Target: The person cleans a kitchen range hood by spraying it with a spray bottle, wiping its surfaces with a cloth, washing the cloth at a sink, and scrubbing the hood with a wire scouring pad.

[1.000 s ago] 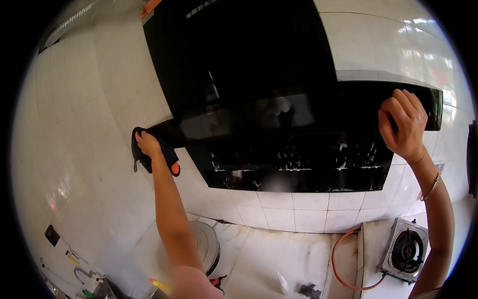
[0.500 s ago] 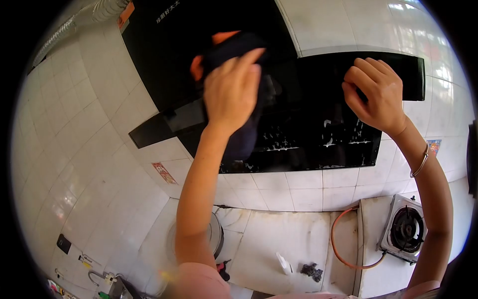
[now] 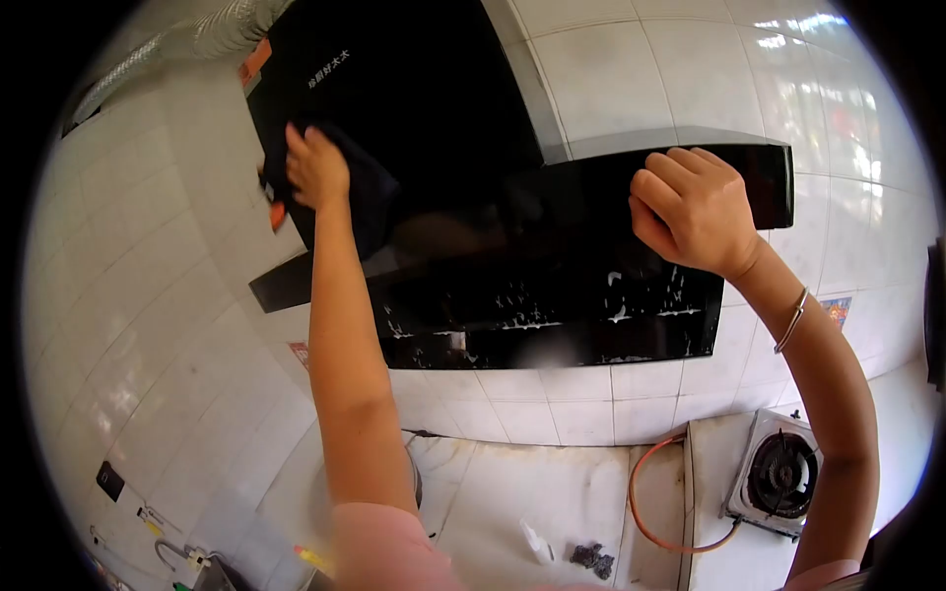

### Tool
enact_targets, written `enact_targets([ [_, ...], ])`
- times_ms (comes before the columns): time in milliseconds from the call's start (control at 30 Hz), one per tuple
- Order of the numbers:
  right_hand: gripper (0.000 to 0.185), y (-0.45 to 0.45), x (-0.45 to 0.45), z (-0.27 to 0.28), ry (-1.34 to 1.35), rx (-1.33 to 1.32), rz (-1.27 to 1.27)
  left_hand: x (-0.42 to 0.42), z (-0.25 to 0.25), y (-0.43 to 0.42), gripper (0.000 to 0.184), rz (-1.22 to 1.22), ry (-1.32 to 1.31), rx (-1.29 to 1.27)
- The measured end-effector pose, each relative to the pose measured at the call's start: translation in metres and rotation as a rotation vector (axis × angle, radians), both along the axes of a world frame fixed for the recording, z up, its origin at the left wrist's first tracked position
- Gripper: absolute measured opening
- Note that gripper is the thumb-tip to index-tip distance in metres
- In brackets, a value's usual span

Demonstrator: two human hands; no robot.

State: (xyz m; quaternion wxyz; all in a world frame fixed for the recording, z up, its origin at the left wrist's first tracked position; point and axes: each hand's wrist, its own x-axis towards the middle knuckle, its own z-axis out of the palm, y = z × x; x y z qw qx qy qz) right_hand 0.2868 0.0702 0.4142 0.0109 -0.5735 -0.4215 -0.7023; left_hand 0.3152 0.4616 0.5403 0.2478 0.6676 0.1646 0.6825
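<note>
My left hand (image 3: 317,169) presses a dark cloth (image 3: 367,192) with an orange end flat against the left side of a black range hood (image 3: 443,89). Part of the cloth hangs past the hood's left edge, and the palm covers some of it. My right hand (image 3: 698,209) is curled into a fist by the upper edge of the hood's wide lower panel (image 3: 552,236); nothing shows in it. White foam streaks (image 3: 527,323) mark the lower front of that panel.
Below stands a gas stove (image 3: 778,473) with an orange hose (image 3: 636,502). A white bottle (image 3: 537,542) and a dark scrubber-like clump (image 3: 592,559) lie on the counter (image 3: 483,502). A silver duct (image 3: 217,34) runs at the upper left, beside tiled walls.
My left hand has swept the cloth left and down across the hood to its left edge. The view has shifted slightly; my right fist stays at the same place on the hood.
</note>
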Motion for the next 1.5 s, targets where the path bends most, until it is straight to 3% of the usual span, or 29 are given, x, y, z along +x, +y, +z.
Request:
enact_targets([
  [100, 0.015, -0.001, -0.002, 0.001, 0.014, -0.004, -0.011, 0.01, -0.007, 0.013, 0.055, 0.017, -0.004, -0.098],
  [167, 0.016, 0.0, -0.002, 0.001, 0.002, 0.002, 0.013, -0.001, -0.002, -0.02, 0.053, -0.001, 0.033, 0.05],
  [300, 0.017, -0.001, -0.001, 0.001, 0.022, 0.002, 0.022, -0.001, 0.02, -0.094, 0.047, 0.019, 0.0, 0.596],
  [367, 0.018, 0.0, -0.002, 0.002, 0.028, 0.005, 0.022, 0.011, 0.047, -0.112, 0.05, -0.048, -0.205, 0.949],
  [433, 0.019, 0.0, -0.004, 0.004, 0.019, 0.003, 0.029, -0.001, 0.074, -0.133, 0.051, -0.168, -0.112, 0.904],
  [467, 0.019, 0.0, -0.005, 0.004, 0.037, -0.006, 0.015, 0.01, 0.097, -0.129, 0.049, 0.035, -0.225, 0.984],
  [500, 0.02, -0.001, -0.006, 0.005, 0.059, -0.019, -0.001, 0.023, 0.117, -0.123, 0.049, 0.004, -0.329, 1.007],
  [567, 0.02, 0.0, -0.004, 0.006, 0.061, -0.031, 0.007, -0.004, 0.134, -0.131, 0.051, -0.099, -0.068, 0.777],
  [633, 0.021, 0.0, -0.006, 0.007, 0.063, -0.033, -0.018, -0.007, 0.152, -0.114, 0.053, -0.007, -0.031, 0.573],
  [700, 0.022, 0.001, -0.006, 0.008, 0.066, -0.045, -0.017, 0.025, 0.185, -0.054, 0.043, 0.124, -0.209, 0.459],
  [767, 0.022, 0.0, -0.006, 0.007, 0.092, -0.051, -0.018, 0.023, 0.189, -0.001, 0.056, -0.031, -0.088, 0.333],
  [867, 0.022, 0.001, -0.006, 0.007, 0.083, -0.04, -0.008, 0.029, 0.156, 0.071, 0.058, 0.009, -0.12, 0.111],
  [967, 0.021, 0.002, -0.007, 0.005, 0.084, -0.023, -0.018, 0.021, 0.107, 0.09, 0.06, -0.009, -0.097, -0.214],
  [1033, 0.02, 0.002, -0.009, 0.007, 0.085, -0.017, -0.022, 0.025, 0.092, 0.1, 0.06, 0.025, -0.104, -0.237],
  [1167, 0.018, 0.003, -0.007, 0.002, 0.086, -0.005, -0.045, 0.013, 0.064, 0.043, 0.055, 0.068, -0.04, -0.021],
  [1367, 0.015, 0.002, -0.005, -0.003, 0.1, 0.02, -0.025, -0.016, -0.02, -0.035, 0.049, -0.023, 0.036, 0.611],
  [1433, 0.015, -0.001, -0.008, -0.009, 0.134, 0.011, -0.012, -0.031, -0.026, -0.012, 0.043, -0.427, 0.001, 0.715],
  [1467, 0.015, -0.005, -0.013, -0.013, 0.207, -0.011, 0.016, -0.041, -0.032, 0.0, 0.036, -0.762, 0.084, 0.554],
  [1500, 0.015, -0.01, -0.017, -0.016, 0.277, -0.033, 0.043, -0.053, -0.046, 0.004, 0.033, -0.68, 0.117, 0.431],
])
